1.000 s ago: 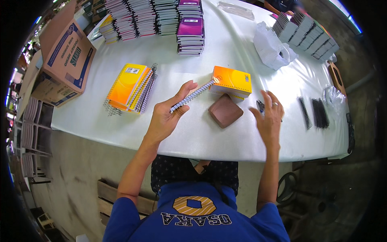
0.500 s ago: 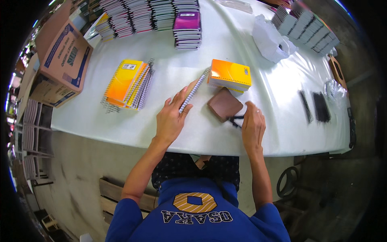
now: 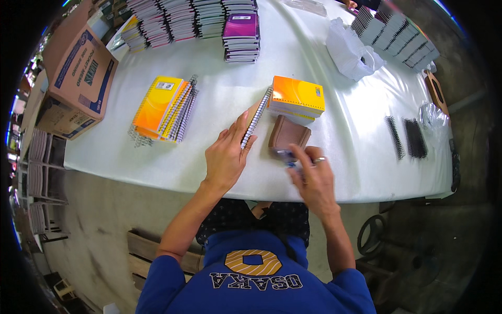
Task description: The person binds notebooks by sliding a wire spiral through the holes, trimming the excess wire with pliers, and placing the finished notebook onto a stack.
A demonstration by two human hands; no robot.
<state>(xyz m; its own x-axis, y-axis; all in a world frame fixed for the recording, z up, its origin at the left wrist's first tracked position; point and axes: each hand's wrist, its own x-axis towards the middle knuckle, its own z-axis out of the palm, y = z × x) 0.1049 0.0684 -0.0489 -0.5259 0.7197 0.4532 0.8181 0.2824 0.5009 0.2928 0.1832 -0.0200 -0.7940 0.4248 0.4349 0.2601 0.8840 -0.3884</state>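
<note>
Left forearm (image 3: 184, 229) slanting up and inward from the lower edge, wrist nearly straight, and I've got the left hand (image 3: 225, 161) clamped on a spiral notebook (image 3: 256, 121): fingers stretched flat along its left side, thumb pressed to the right near the lower end. The notebook stands on edge over the table (image 3: 209, 83), its white coil facing up at me, its far end just beside the left side of a yellow-orange stack of notebooks (image 3: 298, 96).

Over to the right: that forearm (image 3: 340, 242) leans in toward the middle, and the right hand (image 3: 317, 180) hangs palm inward, a ring on one finger, fingers bent around a small bluish tool (image 3: 291, 159). It's blurred, so I can't make out its tip. The tool points left, at the near edge of a brown block (image 3: 288, 133), and I can't tell whether they touch. The block sits between my two hands, near side of the stack. Off left, well apart, more yellow notebooks (image 3: 157, 112) lie with coils showing.
</note>
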